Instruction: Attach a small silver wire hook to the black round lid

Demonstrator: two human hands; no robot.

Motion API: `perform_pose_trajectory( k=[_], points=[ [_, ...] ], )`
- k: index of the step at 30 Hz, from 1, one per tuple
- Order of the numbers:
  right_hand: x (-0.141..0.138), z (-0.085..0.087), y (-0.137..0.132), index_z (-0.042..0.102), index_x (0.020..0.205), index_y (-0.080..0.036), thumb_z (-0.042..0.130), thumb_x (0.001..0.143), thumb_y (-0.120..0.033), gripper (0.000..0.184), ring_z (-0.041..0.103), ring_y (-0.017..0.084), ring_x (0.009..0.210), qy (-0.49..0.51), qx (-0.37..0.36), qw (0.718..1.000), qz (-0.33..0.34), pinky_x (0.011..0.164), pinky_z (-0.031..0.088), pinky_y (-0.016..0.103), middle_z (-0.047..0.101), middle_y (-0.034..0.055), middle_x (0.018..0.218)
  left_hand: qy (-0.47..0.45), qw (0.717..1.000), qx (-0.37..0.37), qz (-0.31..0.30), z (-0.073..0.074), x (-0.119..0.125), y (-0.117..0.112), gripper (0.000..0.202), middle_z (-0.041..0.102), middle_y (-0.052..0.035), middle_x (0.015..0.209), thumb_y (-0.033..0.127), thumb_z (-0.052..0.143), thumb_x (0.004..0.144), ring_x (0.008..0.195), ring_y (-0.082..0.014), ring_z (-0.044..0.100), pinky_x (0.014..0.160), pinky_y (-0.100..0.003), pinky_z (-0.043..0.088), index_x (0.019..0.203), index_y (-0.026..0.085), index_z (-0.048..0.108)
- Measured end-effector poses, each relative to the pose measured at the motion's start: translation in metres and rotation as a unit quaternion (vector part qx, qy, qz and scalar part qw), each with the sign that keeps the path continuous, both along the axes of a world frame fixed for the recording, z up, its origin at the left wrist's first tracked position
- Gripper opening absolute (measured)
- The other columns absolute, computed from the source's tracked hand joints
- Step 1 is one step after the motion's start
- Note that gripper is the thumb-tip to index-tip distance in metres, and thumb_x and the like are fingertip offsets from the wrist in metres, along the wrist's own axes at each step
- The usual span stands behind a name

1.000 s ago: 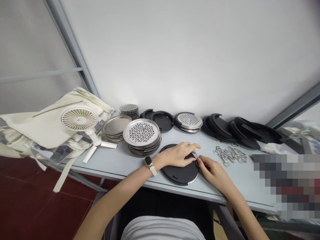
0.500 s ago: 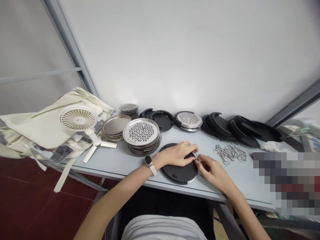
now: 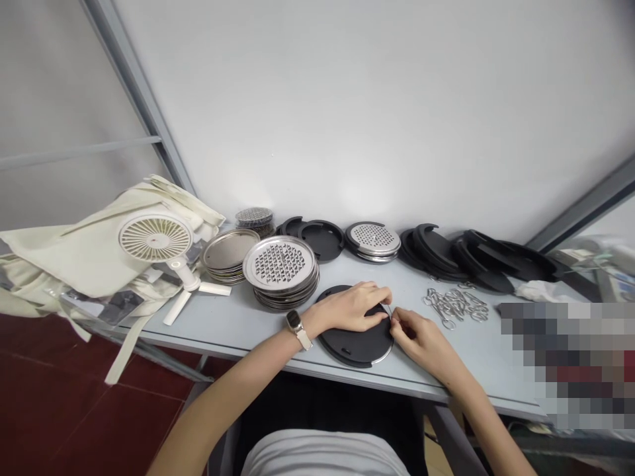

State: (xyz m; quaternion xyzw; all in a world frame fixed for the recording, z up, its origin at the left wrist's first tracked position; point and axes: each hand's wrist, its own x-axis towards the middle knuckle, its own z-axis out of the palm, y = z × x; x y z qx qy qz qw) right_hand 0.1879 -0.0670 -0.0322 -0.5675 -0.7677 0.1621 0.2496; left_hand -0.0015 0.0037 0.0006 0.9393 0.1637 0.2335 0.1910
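Left hand (image 3: pixel 351 308) spread open, best pressing black disc (image 3: pixel 363 344) steady while right hand (image 3: pixel 415 334) pinches thin wire (image 3: pixel 389 309) near disc's three o'clock.

Diffuse, even light; soft glare low on the smooth white wall (image 3: pixel 347 112); edges stretched; lower right pixelated.

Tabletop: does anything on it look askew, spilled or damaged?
No spill or damage is visible. The black trays toward the back right look askew, overlapping at angles rather than stacked squarely, and the wire loops in front of them lie in a loose heap.
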Motion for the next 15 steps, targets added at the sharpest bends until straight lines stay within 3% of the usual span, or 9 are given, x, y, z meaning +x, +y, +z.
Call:
perform_pose_trajectory(
  k=[15],
  points=[
    [0.0005,-0.0016,0.0011,0.044,0.066,-0.022,0.038,0.092,-0.032,0.028,0.049,0.015,0.056,-0.009,0.032,0.999,-0.007,0.054,0.037,0.025,0.054,0.0001,0.061,0.007,1.0,0.027,0.001,0.0021,0.0001,-0.0013,0.016,0.057,-0.008,0.096,0.02,0.05,0.087,0.095,-0.0212,0.054,0.086,-0.033,0.044,0.102,0.018,0.048]
  ],
)
